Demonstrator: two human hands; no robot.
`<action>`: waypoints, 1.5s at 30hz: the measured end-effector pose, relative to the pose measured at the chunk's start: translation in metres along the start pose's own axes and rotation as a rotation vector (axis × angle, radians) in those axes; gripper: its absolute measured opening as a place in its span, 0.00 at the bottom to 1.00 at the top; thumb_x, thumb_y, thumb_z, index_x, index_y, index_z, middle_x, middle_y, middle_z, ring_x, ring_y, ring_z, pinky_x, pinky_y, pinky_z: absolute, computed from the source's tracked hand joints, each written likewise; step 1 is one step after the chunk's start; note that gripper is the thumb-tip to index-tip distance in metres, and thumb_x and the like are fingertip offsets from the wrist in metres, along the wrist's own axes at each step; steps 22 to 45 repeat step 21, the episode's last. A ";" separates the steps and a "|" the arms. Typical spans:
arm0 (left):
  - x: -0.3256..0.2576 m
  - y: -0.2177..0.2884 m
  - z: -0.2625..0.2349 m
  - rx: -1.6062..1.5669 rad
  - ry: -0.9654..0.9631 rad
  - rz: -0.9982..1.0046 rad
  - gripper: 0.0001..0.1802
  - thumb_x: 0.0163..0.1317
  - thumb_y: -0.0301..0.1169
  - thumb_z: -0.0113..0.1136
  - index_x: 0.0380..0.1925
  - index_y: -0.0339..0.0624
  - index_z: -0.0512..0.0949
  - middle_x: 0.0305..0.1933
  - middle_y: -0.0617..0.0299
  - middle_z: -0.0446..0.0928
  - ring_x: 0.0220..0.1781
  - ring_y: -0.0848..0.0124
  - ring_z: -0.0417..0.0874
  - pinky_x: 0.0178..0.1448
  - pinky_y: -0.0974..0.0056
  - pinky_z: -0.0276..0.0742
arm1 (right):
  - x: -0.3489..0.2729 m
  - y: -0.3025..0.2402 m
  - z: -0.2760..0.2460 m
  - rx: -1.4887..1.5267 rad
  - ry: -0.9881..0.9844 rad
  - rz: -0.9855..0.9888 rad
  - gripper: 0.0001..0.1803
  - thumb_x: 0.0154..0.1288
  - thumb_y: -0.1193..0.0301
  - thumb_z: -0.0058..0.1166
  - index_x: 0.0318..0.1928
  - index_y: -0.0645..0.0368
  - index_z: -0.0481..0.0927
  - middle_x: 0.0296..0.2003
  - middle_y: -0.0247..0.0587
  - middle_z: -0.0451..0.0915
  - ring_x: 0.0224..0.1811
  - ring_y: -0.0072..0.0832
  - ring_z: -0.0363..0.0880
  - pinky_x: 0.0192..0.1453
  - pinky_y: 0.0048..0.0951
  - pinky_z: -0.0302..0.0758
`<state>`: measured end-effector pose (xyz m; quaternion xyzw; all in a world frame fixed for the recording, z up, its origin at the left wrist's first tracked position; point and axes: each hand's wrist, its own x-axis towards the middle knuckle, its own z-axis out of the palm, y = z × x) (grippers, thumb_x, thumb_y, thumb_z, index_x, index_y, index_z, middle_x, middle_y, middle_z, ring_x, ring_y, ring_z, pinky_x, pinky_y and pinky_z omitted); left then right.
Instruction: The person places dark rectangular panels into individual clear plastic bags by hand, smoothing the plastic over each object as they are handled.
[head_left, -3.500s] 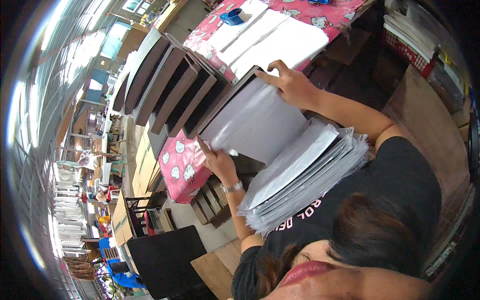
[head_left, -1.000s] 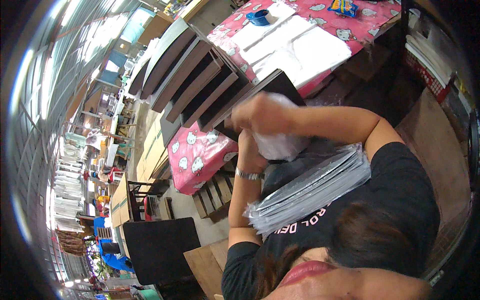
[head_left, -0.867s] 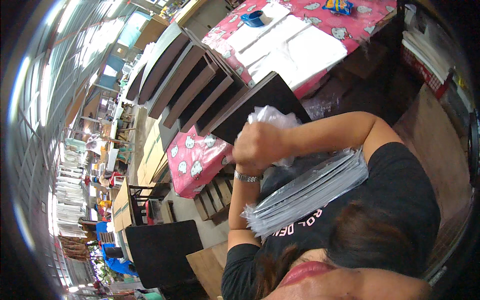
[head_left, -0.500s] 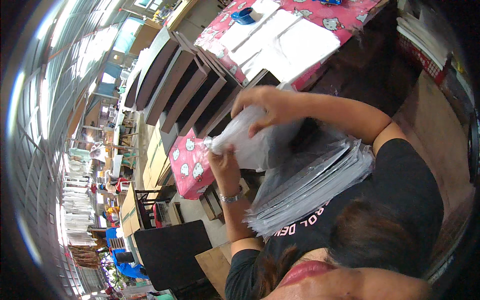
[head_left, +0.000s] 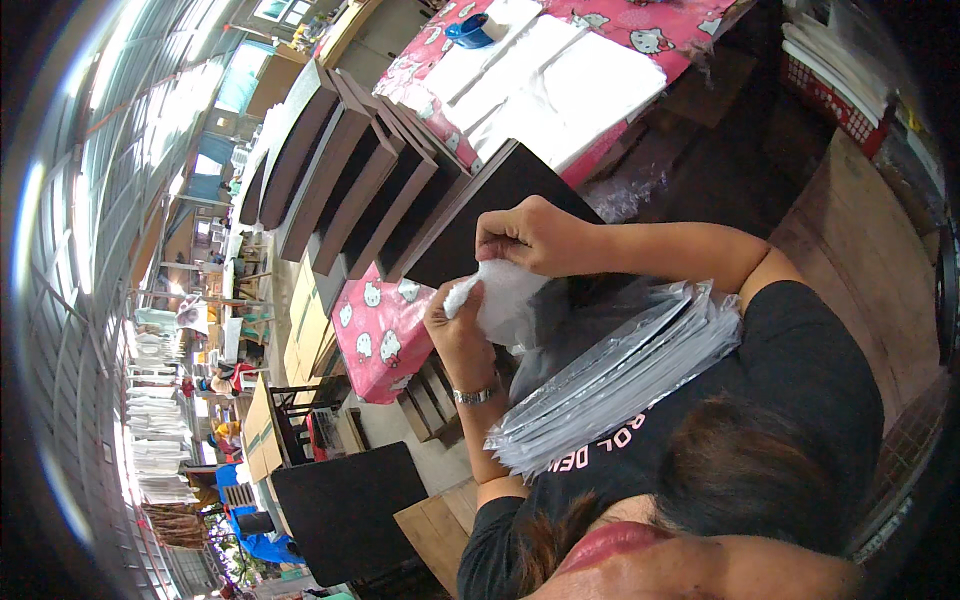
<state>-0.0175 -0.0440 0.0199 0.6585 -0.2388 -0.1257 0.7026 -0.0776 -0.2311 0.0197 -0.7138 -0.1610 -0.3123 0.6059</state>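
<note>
While both hands are up in front of the chest, I've got a white plastic bag (head_left: 505,300) pinched between them, held above the lap and just in front of the dark board (head_left: 500,200) leaning there.

Right hand (head_left: 535,235): grip clenched on the bag's upper edge, thumb and fingers pinching the film. Left hand (head_left: 458,330): grip closed on the lower left corner, where the film is bunched and crumpled. There's a wristwatch (head_left: 475,395) on that wrist.

Handling, my read: thin film, very light, no stiffness at all. It droops and wrinkles between the two pinch points. Probably slick, so pinch at the edge with fingertips rather than palming it. Best hold is the two sides of the open mouth, if that's the edge the right hand has; can't tell from here which end is the opening. It likely tears if pulled hard against the crumpled corner.

A stack of flat bagged packs (head_left: 620,375) rests against my chest and lap, just below the bag, touching the right forearm. Shiny wrap, looks slippery and stacked loose, so it could slide.

Further out: row of dark boards standing on edge (head_left: 340,170), a counter with pink patterned cloth (head_left: 690,25) carrying white sheets (head_left: 560,85) and a blue cup (head_left: 468,30).
</note>
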 end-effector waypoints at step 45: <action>0.021 0.005 0.015 -0.235 0.101 -0.002 0.16 0.56 0.34 0.63 0.42 0.43 0.72 0.31 0.68 0.73 0.32 0.79 0.72 0.37 0.71 0.70 | 0.027 0.000 -0.009 0.101 0.045 0.088 0.09 0.57 0.72 0.58 0.30 0.66 0.77 0.24 0.40 0.79 0.29 0.15 0.72 0.37 0.19 0.70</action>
